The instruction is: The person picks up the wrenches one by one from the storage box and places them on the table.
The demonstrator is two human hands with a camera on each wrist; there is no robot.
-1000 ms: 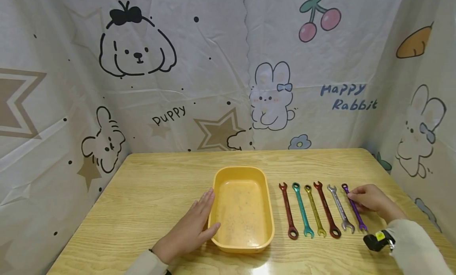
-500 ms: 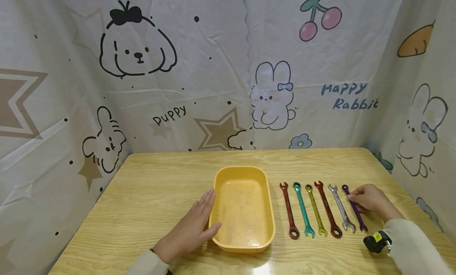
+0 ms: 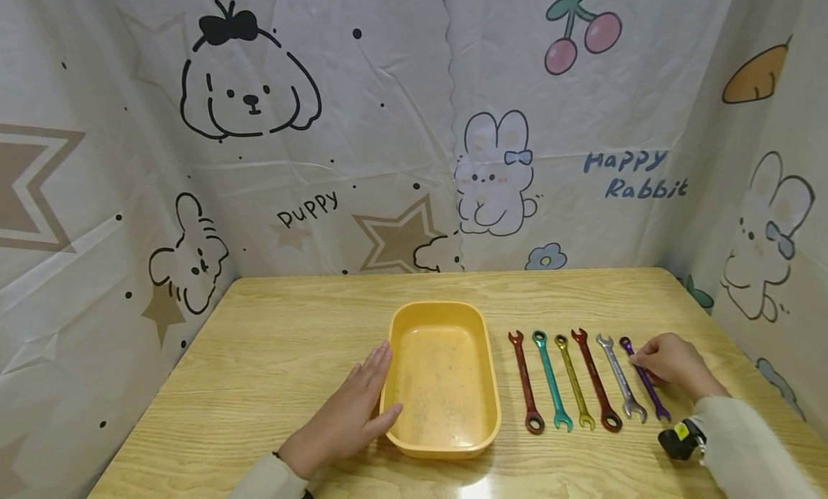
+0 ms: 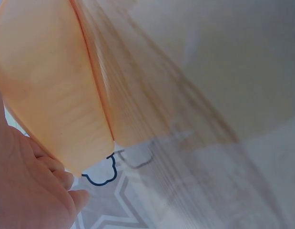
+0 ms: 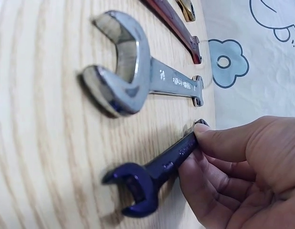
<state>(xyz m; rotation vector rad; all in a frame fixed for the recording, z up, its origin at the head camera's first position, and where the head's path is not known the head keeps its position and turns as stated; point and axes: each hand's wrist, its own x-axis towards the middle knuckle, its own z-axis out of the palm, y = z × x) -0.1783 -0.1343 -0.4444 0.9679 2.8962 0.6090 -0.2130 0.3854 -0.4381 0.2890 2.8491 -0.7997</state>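
My right hand (image 3: 675, 366) pinches the purple wrench (image 3: 652, 395) near its ring end, between thumb and fingers. In the right wrist view the purple wrench's open-ended head (image 5: 137, 191) points away from the hand, low over the wood; I cannot tell whether it touches. A silver wrench (image 3: 621, 378) lies just left of it. My left hand (image 3: 343, 409) rests with straight fingers along the left side of a yellow plastic tub (image 3: 493, 384). In the left wrist view fingers (image 4: 56, 167) lie against the tub's wall (image 4: 56, 86).
Left of the silver wrench lie a dark red wrench (image 3: 595, 380), a yellow wrench (image 3: 573, 380), a teal wrench (image 3: 552, 380) and another red wrench (image 3: 525, 380), roughly parallel. All are on a wooden table (image 3: 272, 326). A printed cloth (image 3: 388, 147) hangs behind and at the sides.
The purple wrench has turned slightly in my right hand, its lower end swinging to the right, away from the silver wrench. The left hand and the tub stay in place.
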